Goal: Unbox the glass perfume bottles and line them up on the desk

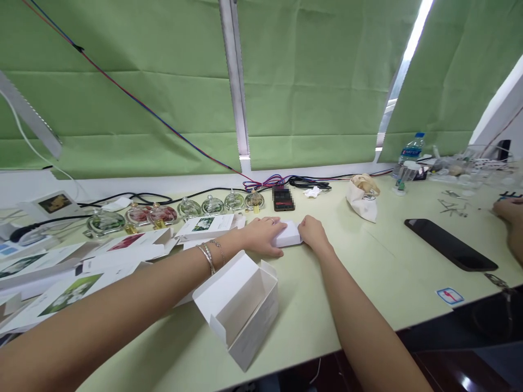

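Note:
A small white box [289,235] lies on the table between my two hands. My left hand [263,235] lies over its left part, thumb and fingers closed around it. At the box's right end my right hand [314,233] is curled with its fingertips against the edge; what those fingertips grip is partly hidden. Nearer to me stands a larger open white carton [251,321], tilted toward the left, its flaps up and its inside bare. Just behind my left wrist lies a white box with a flower picture [206,224].
Several round glass bottles [212,205] line the back, with flat printed cartons [67,294] at left. A dark device [283,199], cloth pouch [363,197], black phone [449,244] and water bottle [412,149] stand or lie beyond. Another person's hand [509,209] shows far right.

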A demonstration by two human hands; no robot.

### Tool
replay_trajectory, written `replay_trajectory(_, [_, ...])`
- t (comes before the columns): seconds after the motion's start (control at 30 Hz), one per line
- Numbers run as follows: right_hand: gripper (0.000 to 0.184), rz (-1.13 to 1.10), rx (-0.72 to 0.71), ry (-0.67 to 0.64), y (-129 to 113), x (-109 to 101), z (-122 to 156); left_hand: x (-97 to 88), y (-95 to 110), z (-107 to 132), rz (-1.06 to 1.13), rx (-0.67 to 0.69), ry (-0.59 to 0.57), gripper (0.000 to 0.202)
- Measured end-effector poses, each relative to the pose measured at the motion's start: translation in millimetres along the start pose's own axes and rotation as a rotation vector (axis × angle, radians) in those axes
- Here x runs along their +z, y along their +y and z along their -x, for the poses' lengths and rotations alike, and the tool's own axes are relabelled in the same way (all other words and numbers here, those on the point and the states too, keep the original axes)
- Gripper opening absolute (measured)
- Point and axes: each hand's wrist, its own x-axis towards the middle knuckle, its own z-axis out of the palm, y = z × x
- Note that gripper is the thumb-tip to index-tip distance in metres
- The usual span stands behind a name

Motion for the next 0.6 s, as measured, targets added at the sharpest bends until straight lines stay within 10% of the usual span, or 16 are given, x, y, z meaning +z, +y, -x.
replay_trajectory(0.37, [0.006, -0.110, -0.210, -0.007, -5.5, -0.7, 5.9, -3.1, 9.1, 11.4, 0.161, 0.064, -0.124, 0.029])
replay_trajectory(0.6, [0.008, -0.080, -0.313, -0.101, -5.5, -3.7, 9.4, -0.4, 6.0, 9.2, 0.136, -0.092, -0.136, 0.050])
